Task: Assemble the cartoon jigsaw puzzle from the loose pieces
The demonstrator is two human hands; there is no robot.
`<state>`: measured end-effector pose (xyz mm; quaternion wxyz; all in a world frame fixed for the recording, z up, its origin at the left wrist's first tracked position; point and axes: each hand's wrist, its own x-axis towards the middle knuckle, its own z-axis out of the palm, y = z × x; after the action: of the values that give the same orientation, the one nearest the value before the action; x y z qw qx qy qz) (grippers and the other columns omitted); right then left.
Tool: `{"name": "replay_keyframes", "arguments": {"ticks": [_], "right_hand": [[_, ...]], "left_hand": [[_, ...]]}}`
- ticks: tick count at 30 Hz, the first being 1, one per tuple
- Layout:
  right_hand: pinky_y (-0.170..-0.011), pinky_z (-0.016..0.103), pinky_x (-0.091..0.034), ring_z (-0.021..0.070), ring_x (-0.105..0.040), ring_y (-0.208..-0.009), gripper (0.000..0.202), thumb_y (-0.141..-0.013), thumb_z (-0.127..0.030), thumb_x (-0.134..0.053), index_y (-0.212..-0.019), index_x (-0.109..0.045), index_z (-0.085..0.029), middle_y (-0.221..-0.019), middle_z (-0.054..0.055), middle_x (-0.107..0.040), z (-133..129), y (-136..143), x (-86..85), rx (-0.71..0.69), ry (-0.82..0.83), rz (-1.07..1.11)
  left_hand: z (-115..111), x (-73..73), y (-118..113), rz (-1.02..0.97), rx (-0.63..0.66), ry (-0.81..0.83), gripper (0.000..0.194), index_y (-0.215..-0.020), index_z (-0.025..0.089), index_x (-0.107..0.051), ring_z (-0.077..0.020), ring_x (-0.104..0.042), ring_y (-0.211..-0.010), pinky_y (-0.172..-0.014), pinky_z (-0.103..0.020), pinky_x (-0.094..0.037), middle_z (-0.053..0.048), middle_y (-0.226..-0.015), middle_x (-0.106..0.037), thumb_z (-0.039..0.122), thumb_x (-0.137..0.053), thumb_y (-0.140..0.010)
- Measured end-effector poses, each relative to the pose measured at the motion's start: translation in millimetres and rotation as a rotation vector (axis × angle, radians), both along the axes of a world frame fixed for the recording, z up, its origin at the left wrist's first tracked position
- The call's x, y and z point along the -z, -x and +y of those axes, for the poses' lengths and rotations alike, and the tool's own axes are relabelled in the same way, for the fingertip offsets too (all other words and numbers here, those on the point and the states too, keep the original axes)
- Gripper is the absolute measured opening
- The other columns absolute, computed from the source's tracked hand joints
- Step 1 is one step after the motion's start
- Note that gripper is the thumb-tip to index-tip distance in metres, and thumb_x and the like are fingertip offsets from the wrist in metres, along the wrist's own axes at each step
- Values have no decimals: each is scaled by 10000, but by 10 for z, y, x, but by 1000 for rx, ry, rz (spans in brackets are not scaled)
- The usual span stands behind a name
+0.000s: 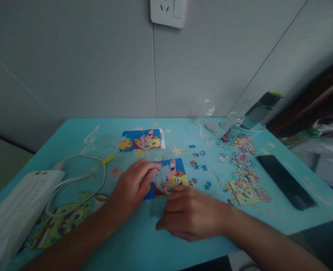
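A small jigsaw puzzle [170,173] with cartoon figures on a blue ground lies on the table between my hands. My left hand [134,184] reaches over its left side, thumb and forefinger pinched on what looks like a small puzzle piece [156,171]. Curled at the lower right edge is my right hand [190,212], fingertips down by the puzzle; whatever they may hold is hidden. Loose puzzle pieces [207,185] are scattered to the right. Behind the puzzle lies a picture card [142,140] with the same cartoon scene.
Farther right, a heap of pieces [241,158] spills by a tilted printed cup [236,136]. A black flat object [286,182] lies beyond it. Clear containers [207,109] stand near the wall. At left are a white power strip [22,203] and its looped cable [104,177].
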<state>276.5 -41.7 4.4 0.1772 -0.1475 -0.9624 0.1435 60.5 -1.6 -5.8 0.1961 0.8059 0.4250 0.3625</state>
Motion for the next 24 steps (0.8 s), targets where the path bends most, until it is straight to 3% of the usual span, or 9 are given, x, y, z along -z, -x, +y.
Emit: {"name": "replay_keyframes", "arguments": {"ticks": [6,10,12,16,18,20,24], "right_hand": [[-682,345,-400,157,-585,-702,203,-954,-237,-522,-1058,-694,-206,-747,-6,-654,-47,-2,11,-54,-25,-3],[-686,345,-408,163,-596,-717,220,-987,-249,-489,-1060,-695,-222,-739,-5,-664,-10,-74,-74,-45,-50,-28],[-730,344,-426,166,-612,-750,241,-1003,-217,-465,-1080,-692,-235,-773,4,-689,77,-204,-161,100,-59,-42],[-815,348,-465,189,-650,-851,220,-993,-263,-513,-1096,-701,-214,-950,57,-729,367,-638,-273,765,-21,45],[-749,341,-479,191,-652,-789,224,-967,-272,-549,-1101,-713,-202,-925,63,-727,503,-842,-248,961,1,27],[-727,340,-485,192,-650,-763,222,-943,-297,-584,-1080,-733,-207,-920,65,-730,590,-964,-185,1006,67,-37],[-725,320,-497,181,-652,-770,236,-909,-357,-649,-1091,-745,-239,-928,53,-730,622,-951,-73,882,240,-84]], "left_hand": [[-66,2,45,75,38,-28,175,-1088,236,-638,-151,-645,-931,-814,-266,-509,-9,-1011,-671,216,-483,-1008],[-89,15,63,93,49,-56,128,-1063,228,-620,-150,-643,-888,-792,-266,-510,-8,-981,-673,220,-509,-1001],[-98,14,75,100,64,-76,104,-1047,225,-613,-150,-640,-859,-785,-272,-508,-6,-955,-674,231,-521,-999],[-113,27,107,122,86,-121,91,-1048,225,-606,-158,-636,-896,-824,-297,-492,-6,-960,-673,236,-527,-1003],[-119,46,122,127,116,-139,100,-1077,222,-598,-163,-630,-931,-850,-311,-480,-10,-988,-669,220,-531,-1003],[-127,62,128,135,173,-152,122,-1107,220,-588,-165,-620,-944,-861,-322,-468,-16,-1010,-664,198,-539,-998],[-171,53,100,192,345,-172,141,-1116,207,-595,-169,-603,-917,-864,-346,-441,-25,-1003,-667,163,-527,-1001]]}}
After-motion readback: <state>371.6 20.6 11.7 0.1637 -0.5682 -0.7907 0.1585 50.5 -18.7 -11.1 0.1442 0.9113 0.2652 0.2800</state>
